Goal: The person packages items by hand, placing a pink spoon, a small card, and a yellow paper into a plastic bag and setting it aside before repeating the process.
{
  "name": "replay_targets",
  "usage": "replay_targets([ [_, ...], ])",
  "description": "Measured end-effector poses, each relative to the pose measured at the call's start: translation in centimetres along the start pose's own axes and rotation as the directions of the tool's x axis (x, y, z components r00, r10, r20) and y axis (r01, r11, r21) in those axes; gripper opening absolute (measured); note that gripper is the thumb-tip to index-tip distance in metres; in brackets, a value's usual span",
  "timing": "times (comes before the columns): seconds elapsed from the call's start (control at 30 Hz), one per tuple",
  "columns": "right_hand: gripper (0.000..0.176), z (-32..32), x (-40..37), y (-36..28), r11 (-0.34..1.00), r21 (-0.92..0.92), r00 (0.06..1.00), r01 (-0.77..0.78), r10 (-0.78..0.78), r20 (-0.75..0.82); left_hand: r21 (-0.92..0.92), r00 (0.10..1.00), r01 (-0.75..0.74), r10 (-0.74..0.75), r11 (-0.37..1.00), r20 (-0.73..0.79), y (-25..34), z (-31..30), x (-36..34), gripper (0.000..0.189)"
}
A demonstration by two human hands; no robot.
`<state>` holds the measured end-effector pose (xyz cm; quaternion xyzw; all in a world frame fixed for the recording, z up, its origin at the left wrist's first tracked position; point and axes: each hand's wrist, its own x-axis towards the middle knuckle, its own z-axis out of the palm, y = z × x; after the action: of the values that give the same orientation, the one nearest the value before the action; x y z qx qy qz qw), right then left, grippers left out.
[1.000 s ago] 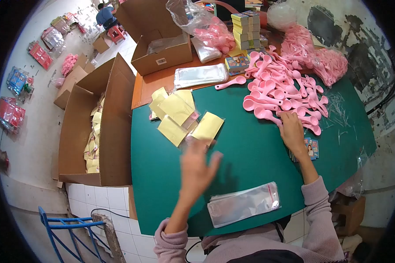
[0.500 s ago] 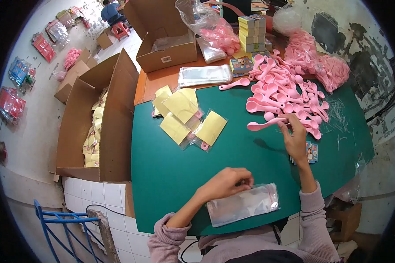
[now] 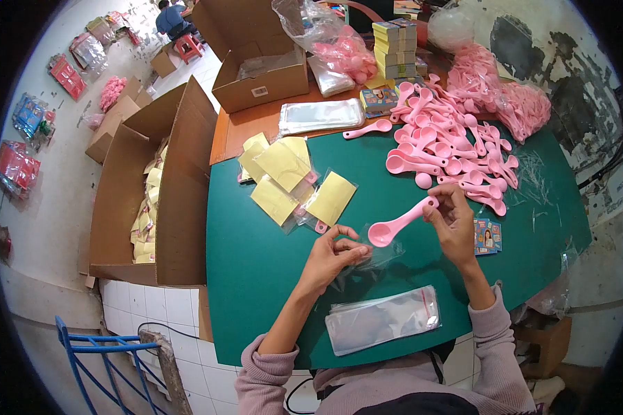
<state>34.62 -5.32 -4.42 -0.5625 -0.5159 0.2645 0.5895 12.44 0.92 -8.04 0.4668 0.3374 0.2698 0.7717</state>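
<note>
My right hand pinches the handle end of a pink spoon, whose bowl points left and down. Close to that bowl, my left hand has its fingers closed on the edge of a clear plastic bag. The spoon's bowl is beside the bag's upper edge; whether they touch I cannot tell. A stack of clear bags lies at the table's front edge. Small printed cards are just right of my right hand. Beyond it is a heap of pink spoons.
Bags with yellow cards lie at the left of the green table. A large carton stands beside it. Behind are an open box, stacked cards and bagged pink spoons. A person sits far back.
My left hand has moved up and left from the bag stack, now with a clear bag. My right hand has brought the spoon down and left, and its bowl has tilted downward.
</note>
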Motion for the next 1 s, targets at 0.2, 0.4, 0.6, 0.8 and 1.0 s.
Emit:
replay_targets([
  [0.2, 0.024, 0.7, -0.4, -0.3, 0.996, -0.084, 0.993, 0.002, 0.009, 0.121, 0.04, 1.0, 0.019, -0.019, 0.999, -0.006, 0.2, 0.5, 0.0, 0.029],
  [0.4, 0.023, 2.0, -0.8, -0.8, 0.996, -0.021, 0.973, -0.084, 0.086, 0.213, 0.275, 0.989, -0.064, 0.025, 0.959, 0.144, -0.6, 0.7, 0.3, 0.027],
  [0.6, 0.029, 1.4, -1.1, -0.6, 0.999, 0.045, 0.976, -0.028, 0.018, 0.216, 0.178, 0.946, 0.037, -0.092, 0.983, 0.312, 1.6, 1.8, -0.7, 0.038],
  [0.8, 0.076, 0.8, -1.7, -2.8, 0.978, -0.01, 0.899, 0.206, -0.186, 0.396, 0.138, 0.951, 0.01, -0.052, 0.99, 0.303, 2.5, 2.4, -0.7, 0.037],
  [1.0, 0.071, -0.6, -3.6, -3.2, 0.976, -0.099, 0.895, 0.193, -0.134, 0.426, 0.211, 0.949, -0.101, 0.031, 0.972, 0.313, 3.5, 3.0, -0.7, 0.035],
])
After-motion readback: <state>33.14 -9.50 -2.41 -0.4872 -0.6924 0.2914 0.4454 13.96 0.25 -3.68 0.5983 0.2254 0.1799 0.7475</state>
